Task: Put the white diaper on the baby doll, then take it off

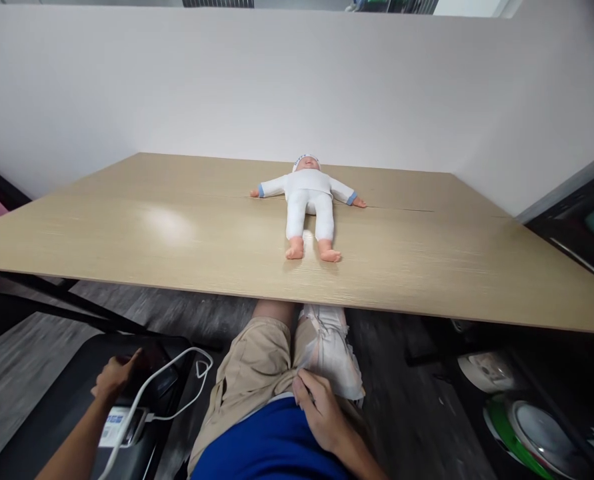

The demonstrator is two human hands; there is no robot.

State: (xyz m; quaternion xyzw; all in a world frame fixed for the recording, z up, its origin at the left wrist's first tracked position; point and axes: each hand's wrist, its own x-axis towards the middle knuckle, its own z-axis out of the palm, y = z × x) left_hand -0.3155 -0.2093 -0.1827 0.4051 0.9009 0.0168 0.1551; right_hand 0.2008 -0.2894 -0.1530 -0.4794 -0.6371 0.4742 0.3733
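A baby doll (309, 193) in a white suit with blue cuffs and a white cap lies on its back on the table (177, 247), arms spread, feet toward me. On my lap, my right hand (321, 407) is closed with curled fingers beside a white diaper (334, 353) draped over my right thigh. Whether those fingers pinch its edge is hidden. Low at the left, my left hand (113, 379) reaches over a black seat (41, 407), fingers stretched out, against a dark, flat device (161, 381) that I cannot make out clearly.
A white cable (139, 393) loops from a small box-shaped device (139, 427) on the seat. Under the table at right sit a white round container (491, 370) and a green-and-white item (521, 430). A dark-framed object (577, 227) stands by the right edge. A wall (277, 87) backs the table.
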